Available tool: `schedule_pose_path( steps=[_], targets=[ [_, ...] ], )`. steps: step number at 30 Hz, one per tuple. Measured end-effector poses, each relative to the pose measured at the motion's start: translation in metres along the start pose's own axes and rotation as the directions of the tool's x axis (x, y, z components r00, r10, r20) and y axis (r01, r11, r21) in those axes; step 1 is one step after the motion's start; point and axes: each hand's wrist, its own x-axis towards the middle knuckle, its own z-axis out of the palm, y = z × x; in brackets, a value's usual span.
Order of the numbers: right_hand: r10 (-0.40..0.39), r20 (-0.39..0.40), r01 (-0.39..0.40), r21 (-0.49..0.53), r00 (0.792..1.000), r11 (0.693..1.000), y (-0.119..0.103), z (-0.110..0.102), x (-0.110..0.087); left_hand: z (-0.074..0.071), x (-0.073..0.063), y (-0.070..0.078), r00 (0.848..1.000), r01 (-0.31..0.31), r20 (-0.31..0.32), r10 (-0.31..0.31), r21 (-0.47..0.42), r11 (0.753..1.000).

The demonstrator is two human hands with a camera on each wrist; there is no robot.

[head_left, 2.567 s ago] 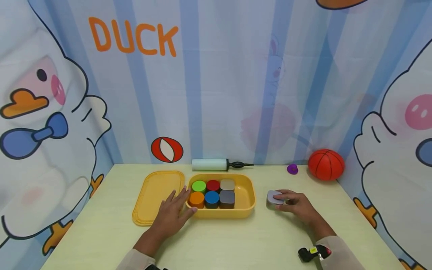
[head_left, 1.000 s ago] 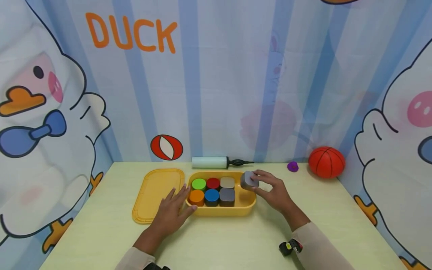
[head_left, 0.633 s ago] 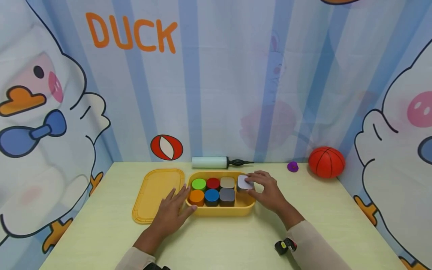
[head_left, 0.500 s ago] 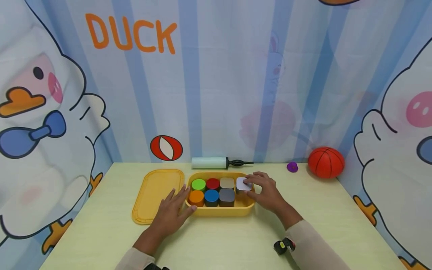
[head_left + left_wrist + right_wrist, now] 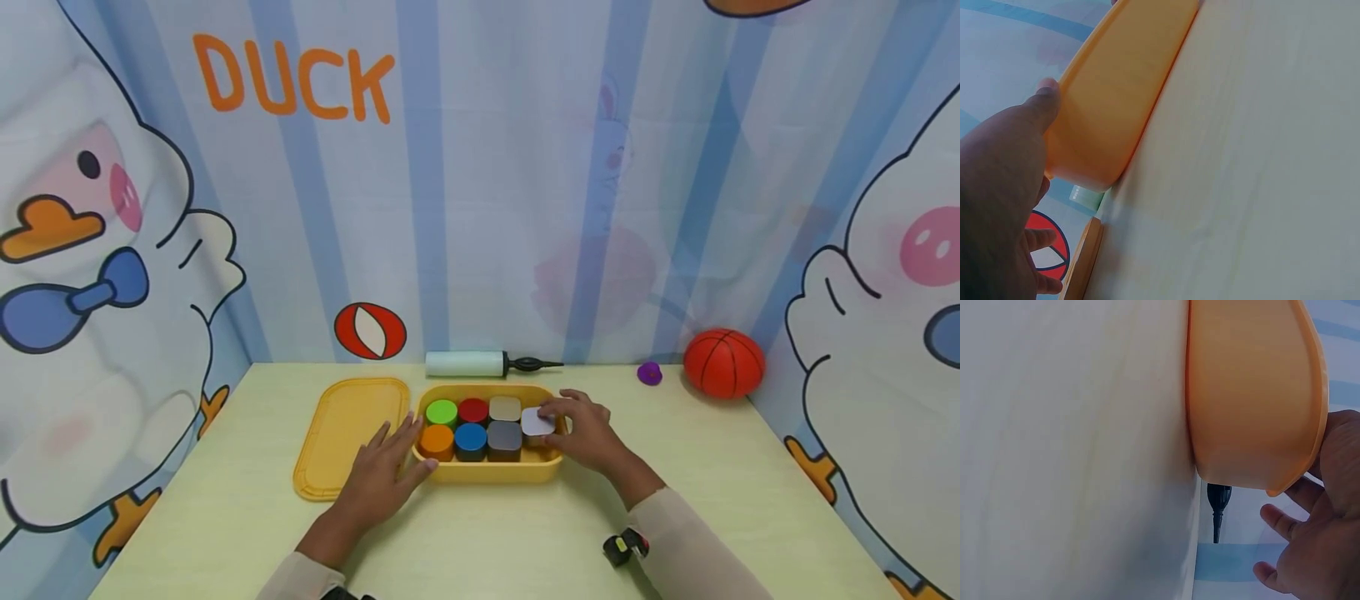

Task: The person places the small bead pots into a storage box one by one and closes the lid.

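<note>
A yellow box (image 5: 487,473) stands mid-table, with round lime, red, orange and blue pieces and square beige and dark grey ones inside. Between thumb and fingers, my right hand (image 5: 588,433) pinches a light grey rounded-square block (image 5: 537,421) low in the box's right end. My left hand (image 5: 378,479) lies spread at the left end, its thumb by the front corner. The left wrist view shows that thumb (image 5: 1049,103) against the box wall (image 5: 1116,87). In the right wrist view, the fingertips of my right hand (image 5: 1329,531) that reach over the rim are hidden.
Left of the box lies a flat yellow lid (image 5: 345,433), partly behind my left hand. A pale hand pump (image 5: 467,364) lies behind the box. Back right are a small purple object (image 5: 649,373) and a red basketball-patterned ball (image 5: 724,364). A printed curtain backs the table.
My right hand has picked the light grey block off the table on the right, carried it left over the rim and lowered it into the box's right end. My left hand has stayed put.
</note>
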Motion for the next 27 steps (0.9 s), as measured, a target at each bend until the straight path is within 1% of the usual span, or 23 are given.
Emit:
schedule_pose_path(
  steps=[5, 10, 18, 22, 27],
  targets=[
    [0.010, 0.007, -0.010, -0.003, 1.000, 1.000, 0.001, 0.001, 0.000, 0.000, 0.000, 0.000, 1.000, -0.005, 0.000, 0.005, -0.005, 1.000],
    [-0.004, 0.008, 0.004, -0.012, 1.000, 1.000, 0.001, 0.000, 0.001, -0.001, -0.001, 0.000, 1.000, -0.010, -0.004, 0.010, -0.009, 1.000],
    [-0.014, -0.007, 0.014, 0.014, 1.000, 1.000, -0.002, -0.002, 0.000, -0.003, -0.001, 0.004, 1.000, -0.010, 0.006, 0.010, 0.007, 1.000],
    [-0.042, -0.021, 0.043, 0.025, 0.999, 0.999, -0.004, -0.002, -0.002, -0.006, 0.000, 0.004, 0.999, 0.000, 0.033, -0.001, 0.026, 1.000],
    [-0.063, -0.050, 0.064, 0.023, 0.997, 0.998, -0.007, 0.002, -0.003, -0.014, -0.002, 0.000, 0.999, 0.022, 0.039, -0.025, 0.061, 0.998]
  ],
)
